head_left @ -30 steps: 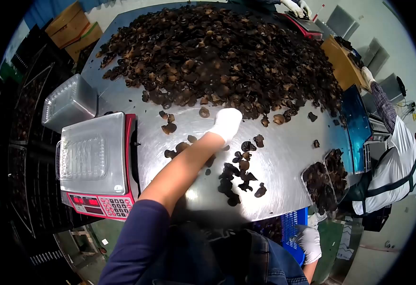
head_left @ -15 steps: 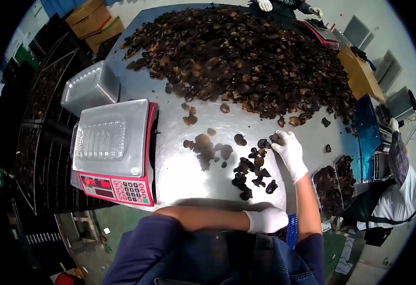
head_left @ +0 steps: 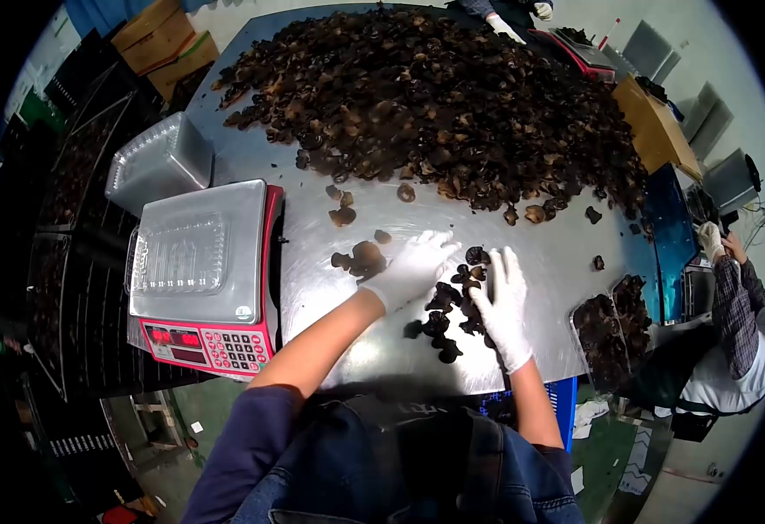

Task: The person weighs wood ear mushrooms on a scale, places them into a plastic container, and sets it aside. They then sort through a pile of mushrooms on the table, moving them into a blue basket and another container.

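Observation:
Both my hands wear white gloves and rest on a small cluster of dark dried fungus pieces (head_left: 449, 307) on the steel table (head_left: 540, 253). My left hand (head_left: 415, 266) lies flat with fingers spread on the left side of the cluster. On the cluster's right side my right hand (head_left: 503, 304) is also flat with fingers apart. Neither hand grips anything. A few loose pieces (head_left: 358, 257) lie just left of my left hand. A large heap of dried fungus (head_left: 435, 96) covers the far half of the table.
A red weighing scale (head_left: 203, 275) with a clear plastic tray (head_left: 177, 253) on it stands at the left, a stack of clear trays (head_left: 160, 162) behind it. A filled tray (head_left: 605, 336) sits at the right edge. Other gloved people work at the right (head_left: 732, 288) and far end (head_left: 522, 13).
My left hand has come up from the table's near edge onto the small cluster. My right hand has drawn back toward me and lies flat beside it.

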Motion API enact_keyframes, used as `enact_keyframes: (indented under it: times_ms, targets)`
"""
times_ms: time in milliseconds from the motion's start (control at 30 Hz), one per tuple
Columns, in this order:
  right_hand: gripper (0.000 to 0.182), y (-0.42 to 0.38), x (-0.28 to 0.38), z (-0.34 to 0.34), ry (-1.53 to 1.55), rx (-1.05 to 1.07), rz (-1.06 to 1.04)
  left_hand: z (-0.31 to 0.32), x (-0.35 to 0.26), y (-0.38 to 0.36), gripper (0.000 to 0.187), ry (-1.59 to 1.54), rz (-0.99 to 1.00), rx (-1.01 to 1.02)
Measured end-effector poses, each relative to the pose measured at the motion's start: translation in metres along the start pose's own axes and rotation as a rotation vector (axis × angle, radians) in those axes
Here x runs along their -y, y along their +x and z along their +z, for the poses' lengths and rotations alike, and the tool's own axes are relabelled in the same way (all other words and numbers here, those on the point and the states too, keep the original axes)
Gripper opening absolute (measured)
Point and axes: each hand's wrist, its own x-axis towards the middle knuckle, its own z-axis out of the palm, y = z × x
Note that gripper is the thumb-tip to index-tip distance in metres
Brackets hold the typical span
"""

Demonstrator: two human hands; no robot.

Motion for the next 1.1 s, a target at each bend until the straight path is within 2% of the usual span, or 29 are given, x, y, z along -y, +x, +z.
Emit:
enact_keyframes:
  times_ms: [33,100,133,167,200,233,267,300,333,367,400,433,500,567,600,633,700,733,833,900,933,967,1033,1067,1100]
  targets:
    - [0.07,0.004,0.01,0.003,-0.026,-0.044,-0.07,-0.008,-0.008,-0.003,0.049,0.001,0.001,-0.003]
    - [0.066,0.013,0.05,-0.013,0.222,0.156,-0.064,-0.035,-0.026,-0.015,0.043,-0.065,-0.142,0.215]
    - [0.065,0.007,0.053,-0.003,0.233,0.142,-0.191,-0.034,-0.023,-0.027,0.031,-0.084,-0.103,0.084]
    - [0.064,0.003,0.055,0.008,0.243,0.126,-0.318,-0.037,-0.021,-0.042,0.031,-0.085,-0.105,0.082]
    - [0.067,0.01,0.094,-0.022,0.457,0.467,-0.113,-0.054,-0.024,-0.056,0.026,-0.118,-0.078,0.0]
    - [0.067,-0.004,0.089,-0.003,0.34,0.234,-0.369,-0.064,-0.024,-0.068,0.022,-0.152,-0.053,-0.079]
    - [0.068,-0.012,0.079,0.003,0.291,0.22,-0.42,-0.065,-0.02,-0.078,0.022,-0.15,-0.059,-0.078]
    - [0.068,-0.013,0.083,-0.002,0.245,0.205,-0.474,-0.067,-0.016,-0.087,0.02,-0.218,-0.154,-0.192]
    - [0.064,-0.012,0.082,-0.007,0.241,0.157,-0.444,-0.07,-0.013,-0.093,0.017,-0.284,-0.25,-0.307]
    - [0.059,-0.01,0.075,-0.012,0.238,0.111,-0.416,-0.073,-0.008,-0.094,0.027,-0.266,-0.343,-0.353]
    - [0.062,-0.014,0.051,0.0,0.298,0.002,-0.353,-0.075,-0.003,-0.091,0.033,-0.097,-0.39,-0.407]
    - [0.059,-0.018,0.044,-0.006,0.398,-0.032,-0.17,-0.073,0.003,-0.087,0.04,0.071,-0.432,-0.46]
    - [0.054,-0.031,0.02,-0.006,0.161,-0.237,-0.141,-0.051,0.02,-0.075,0.054,0.057,-0.527,-0.41]
    - [0.053,-0.046,0.01,0.006,0.164,-0.221,-0.005,-0.037,0.016,-0.066,0.056,0.051,-0.486,-0.377]
    - [0.056,-0.045,0.022,0.004,0.145,-0.109,0.06,-0.034,0.014,-0.065,0.054,0.045,-0.431,-0.307]
    - [0.059,-0.046,0.025,0.013,0.069,-0.105,0.005,-0.036,0.007,-0.063,0.05,0.032,-0.426,-0.204]
    - [0.059,-0.039,0.041,0.025,0.189,-0.033,-0.09,-0.049,-0.005,-0.067,0.041,-0.173,-0.43,-0.112]
    - [0.056,-0.033,0.05,0.027,0.293,0.012,-0.215,-0.052,-0.01,-0.073,0.041,-0.167,-0.44,-0.119]
    - [0.047,-0.024,0.077,0.017,0.313,0.098,-0.31,-0.065,-0.011,-0.083,0.036,-0.216,-0.404,-0.059]
    - [0.035,0.012,0.078,0.012,0.338,-0.015,-0.392,-0.081,0.001,-0.075,0.039,-0.599,-0.593,-0.086]
    - [0.025,0.037,0.079,0.02,0.392,-0.014,-0.286,-0.092,0.01,-0.062,0.041,-0.406,-0.601,-0.112]
    - [0.023,0.061,0.084,0.019,0.286,-0.02,-0.23,-0.085,0.021,-0.049,0.041,-0.402,-0.609,-0.12]
    - [0.032,0.118,0.088,0.044,0.33,-0.08,-0.35,-0.05,0.055,-0.025,0.03,0.246,-0.685,-0.842]
    - [0.037,0.139,0.092,0.06,0.212,-0.113,-0.331,-0.041,0.07,-0.022,0.03,0.249,-0.686,-0.848]
    - [0.039,0.153,0.09,0.076,0.103,-0.124,-0.362,-0.033,0.084,-0.02,0.03,0.417,-0.678,-0.806]
